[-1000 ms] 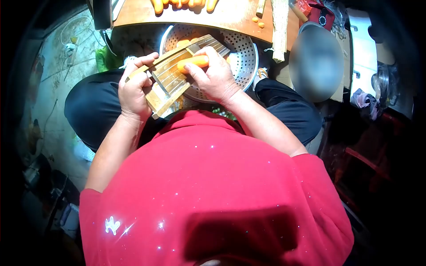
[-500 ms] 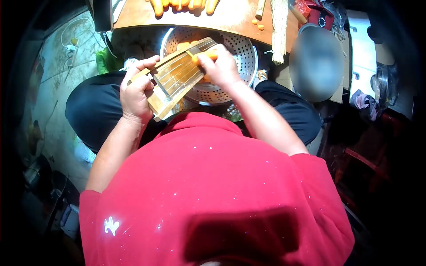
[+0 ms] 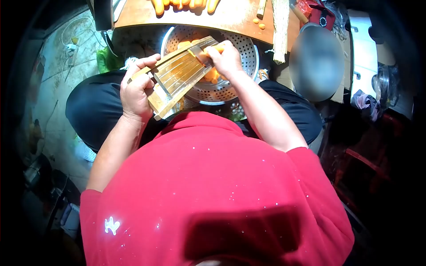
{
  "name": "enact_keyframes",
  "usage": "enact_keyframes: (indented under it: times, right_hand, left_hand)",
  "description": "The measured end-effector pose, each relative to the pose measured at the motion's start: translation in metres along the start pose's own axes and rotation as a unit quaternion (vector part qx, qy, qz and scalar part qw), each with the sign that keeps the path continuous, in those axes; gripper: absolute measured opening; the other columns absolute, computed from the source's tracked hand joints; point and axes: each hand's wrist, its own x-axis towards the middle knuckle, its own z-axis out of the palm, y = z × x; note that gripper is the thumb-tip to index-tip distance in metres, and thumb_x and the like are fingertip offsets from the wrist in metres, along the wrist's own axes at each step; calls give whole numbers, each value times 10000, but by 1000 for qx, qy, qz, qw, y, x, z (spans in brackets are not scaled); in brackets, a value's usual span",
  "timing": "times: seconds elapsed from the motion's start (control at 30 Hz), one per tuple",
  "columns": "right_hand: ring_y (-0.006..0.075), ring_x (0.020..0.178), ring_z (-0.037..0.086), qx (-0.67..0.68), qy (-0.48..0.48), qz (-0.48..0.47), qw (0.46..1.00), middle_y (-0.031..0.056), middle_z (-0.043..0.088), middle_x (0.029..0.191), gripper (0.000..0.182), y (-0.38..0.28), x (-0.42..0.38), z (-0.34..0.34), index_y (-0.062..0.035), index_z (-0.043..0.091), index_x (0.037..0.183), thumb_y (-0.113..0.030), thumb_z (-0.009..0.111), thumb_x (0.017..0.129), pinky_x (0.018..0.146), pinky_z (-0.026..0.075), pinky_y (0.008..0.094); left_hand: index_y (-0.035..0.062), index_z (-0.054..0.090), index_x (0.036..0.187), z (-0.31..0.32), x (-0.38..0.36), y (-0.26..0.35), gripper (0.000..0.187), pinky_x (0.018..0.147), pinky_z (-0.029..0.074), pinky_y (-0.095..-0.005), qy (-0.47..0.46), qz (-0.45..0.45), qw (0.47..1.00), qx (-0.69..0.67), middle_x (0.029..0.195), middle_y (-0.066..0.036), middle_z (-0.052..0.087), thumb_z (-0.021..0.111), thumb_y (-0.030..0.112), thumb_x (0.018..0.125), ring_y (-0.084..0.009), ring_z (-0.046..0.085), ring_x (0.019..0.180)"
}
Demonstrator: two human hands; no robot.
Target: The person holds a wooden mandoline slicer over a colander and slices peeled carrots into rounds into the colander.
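Note:
A wooden mandoline slicer (image 3: 177, 73) slants over a perforated metal colander (image 3: 246, 55). My left hand (image 3: 135, 96) grips its lower left end, thumb on the near side and fingers along the far edge. At the upper right end, my right hand (image 3: 229, 61) is closed around a carrot (image 3: 218, 48) beside the blade plate; the fingers hide most of the carrot. Orange carrot slices (image 3: 212, 76) lie in the colander beneath the board, partly covered by it.
Whole carrots (image 3: 186, 5) lie on a wooden table (image 3: 230, 18) ahead. A straw brush (image 3: 280, 31) hangs over its edge, near small carrot bits (image 3: 262, 26). A red bag (image 3: 320, 17) sits at the upper right. My knees flank the colander.
My right hand has slid up and right along the slicer with the carrot, uncovering more slices in the colander. The left hand and slicer have hardly moved.

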Motion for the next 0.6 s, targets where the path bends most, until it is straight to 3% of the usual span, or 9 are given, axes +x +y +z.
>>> enact_keyframes:
  times: [0.1, 0.17, 0.23, 0.27, 0.3, 0.37, 0.4, 0.5, 0.6]
  right_hand:
    - [326, 872, 636, -28, 23, 15, 999, 214, 639, 922, 409, -9, -7, 0, 11, 559, 945, -341, 678, 773, 794, 496, 391]
    - [338, 855, 629, 19, -25, -37, 999, 222, 632, 906, 414, -32, -29, -2, 15, 554, 943, -341, 681, 775, 793, 491, 398]
    - [352, 832, 624, 33, -21, -164, 986, 226, 626, 879, 397, -53, -57, 1, 12, 556, 924, -331, 689, 775, 780, 493, 402]
    - [354, 828, 623, 41, -10, -181, 983, 227, 626, 880, 385, -51, -59, 4, 13, 555, 920, -315, 696, 775, 766, 496, 400]
    - [354, 828, 623, 42, -7, -181, 983, 227, 626, 880, 385, -40, -51, 7, 13, 555, 920, -315, 696, 775, 766, 496, 400]
    - [270, 773, 642, 1, 15, -86, 996, 162, 637, 836, 375, -14, -20, 10, 15, 552, 911, -317, 688, 804, 730, 505, 353]
    - [328, 844, 637, 35, -5, 11, 999, 206, 643, 901, 412, -19, -13, 1, 22, 543, 953, -321, 688, 776, 788, 502, 392]
    - [310, 861, 643, -35, 29, 11, 999, 208, 645, 917, 426, 3, 2, 7, 32, 544, 935, -337, 685, 775, 796, 502, 380]
    - [345, 837, 610, 20, -24, -76, 997, 210, 613, 899, 393, -32, -31, 6, 19, 541, 926, -330, 663, 795, 784, 486, 404]
  left_hand:
    - [-6, 562, 1058, -2, 2, 2, 436, 744, 411, -210, 0, -8, 1000, -14, 1207, -113, 550, 395, -14, 656, -145, 502, 908]
    - [-6, 562, 1058, 0, 1, 2, 434, 745, 411, -209, 3, -17, 999, -27, 1209, -113, 549, 395, -15, 657, -145, 501, 913]
    - [-6, 561, 1060, 9, -3, 6, 433, 731, 405, -204, 28, -15, 998, -54, 1210, -109, 549, 394, -15, 661, -134, 492, 885]
    - [-6, 560, 1061, 11, -4, 7, 432, 711, 399, -200, 32, -15, 998, -56, 1208, -109, 549, 396, -18, 662, -118, 476, 831]
    - [-6, 560, 1061, 10, -3, 6, 432, 711, 399, -200, 30, -15, 998, -55, 1208, -109, 549, 396, -18, 662, -118, 476, 831]
    - [-5, 560, 1061, 5, -2, 2, 435, 708, 400, -202, 8, -8, 1000, -25, 1205, -111, 549, 399, -22, 658, -115, 464, 795]
    - [-4, 561, 1061, 3, -1, 2, 440, 709, 401, -204, 8, -10, 1000, -23, 1202, -112, 550, 401, -26, 652, -117, 463, 786]
    - [-2, 561, 1060, 2, 0, 2, 439, 707, 399, -202, 10, -21, 999, -42, 1201, -111, 549, 398, -24, 652, -118, 473, 810]
    - [-1, 560, 1057, 4, -1, 4, 433, 724, 406, -208, 11, -10, 999, -34, 1204, -114, 544, 395, -22, 657, -132, 493, 859]
